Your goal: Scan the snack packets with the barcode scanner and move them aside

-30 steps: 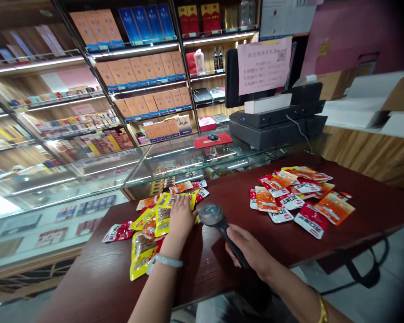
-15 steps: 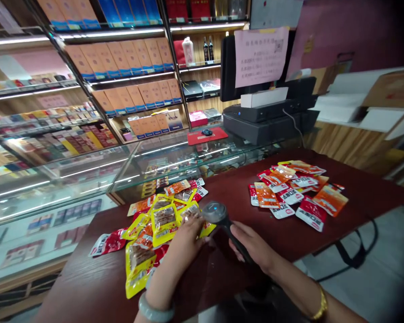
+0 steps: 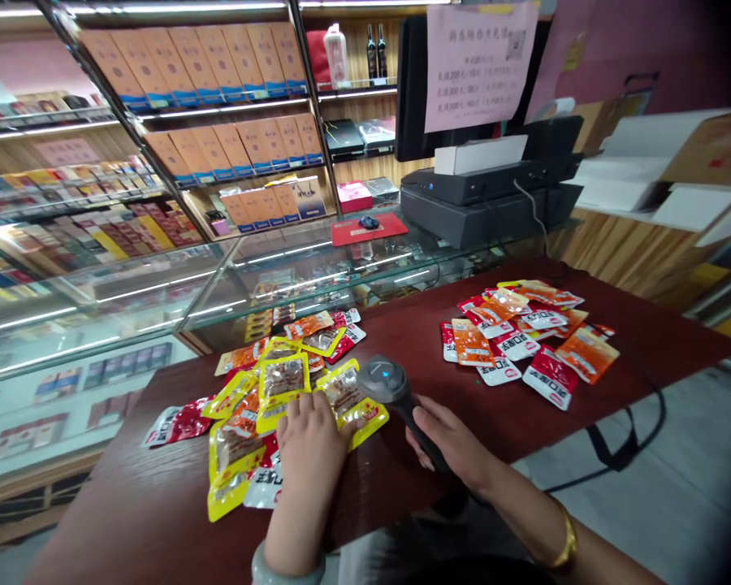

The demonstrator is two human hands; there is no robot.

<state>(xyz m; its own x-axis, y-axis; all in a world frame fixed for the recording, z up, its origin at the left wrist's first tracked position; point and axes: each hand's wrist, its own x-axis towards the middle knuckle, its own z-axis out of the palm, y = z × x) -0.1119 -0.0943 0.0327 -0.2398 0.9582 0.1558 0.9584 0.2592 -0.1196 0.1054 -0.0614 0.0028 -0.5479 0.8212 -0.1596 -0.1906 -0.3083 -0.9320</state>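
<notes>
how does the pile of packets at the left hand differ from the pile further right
The left pile shows several yellow-edged packets; the right pile mostly orange and red-and-white ones, with a little yellow behind. The left hand lies over part of the left pile; no hand is at the right pile. Both lie on the dark red table.

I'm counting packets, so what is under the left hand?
Yellow packets show beyond the left hand, and part of a red-and-white packet shows beside it. Whatever lies directly beneath the hand is covered.
</notes>
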